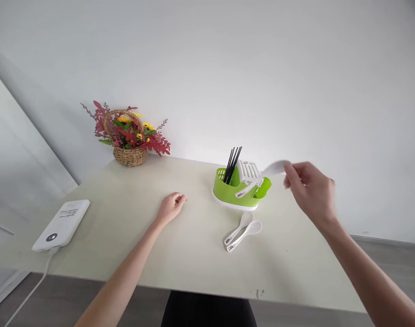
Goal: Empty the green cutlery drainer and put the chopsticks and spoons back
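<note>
My right hand (311,188) pinches a white soup spoon (265,175) by its bowl end, in the air. The spoon's handle points down and left, in front of a green utensil holder (224,193) on a white base. Black chopsticks (232,165) stand in the holder's left compartment, and a white slotted piece (248,171) sits on its top. Two more white soup spoons (245,234) lie side by side on the table before the holder. Left of the holder, my left hand (172,206) rests on the tabletop with its fingers curled and nothing visible in them.
A wicker basket (130,156) of red and yellow flowers stands at the back left against the wall. Near the table's left edge lies a white power bank (62,225) with a cable (40,282) hanging off the front. The pale table (187,259) meets the wall behind.
</note>
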The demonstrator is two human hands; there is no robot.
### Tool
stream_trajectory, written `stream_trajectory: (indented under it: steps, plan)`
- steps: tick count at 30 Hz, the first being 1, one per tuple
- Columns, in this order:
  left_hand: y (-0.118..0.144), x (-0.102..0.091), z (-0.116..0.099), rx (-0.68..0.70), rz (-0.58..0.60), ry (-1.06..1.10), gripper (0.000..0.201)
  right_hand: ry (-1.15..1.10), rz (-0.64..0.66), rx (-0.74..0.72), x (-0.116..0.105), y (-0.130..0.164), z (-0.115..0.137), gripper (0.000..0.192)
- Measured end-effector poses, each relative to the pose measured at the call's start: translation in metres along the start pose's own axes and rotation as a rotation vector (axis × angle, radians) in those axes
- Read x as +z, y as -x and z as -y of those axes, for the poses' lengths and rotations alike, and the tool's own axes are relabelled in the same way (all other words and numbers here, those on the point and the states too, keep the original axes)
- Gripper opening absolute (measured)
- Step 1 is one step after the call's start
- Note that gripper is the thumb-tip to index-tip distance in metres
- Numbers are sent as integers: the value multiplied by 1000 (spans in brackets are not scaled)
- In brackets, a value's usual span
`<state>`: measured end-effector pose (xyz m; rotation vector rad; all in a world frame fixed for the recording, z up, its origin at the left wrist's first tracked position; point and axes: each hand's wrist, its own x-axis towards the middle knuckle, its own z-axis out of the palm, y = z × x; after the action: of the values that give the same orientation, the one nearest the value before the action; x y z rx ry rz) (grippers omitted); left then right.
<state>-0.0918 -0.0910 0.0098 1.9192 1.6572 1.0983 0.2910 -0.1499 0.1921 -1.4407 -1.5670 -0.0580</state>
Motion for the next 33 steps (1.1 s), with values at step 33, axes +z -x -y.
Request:
stream_trajectory:
  steps: [33]
  plan:
    - [1, -2, -9, -35, -58, -70, 39, 296, 188, -634, 95, 21, -19, 28]
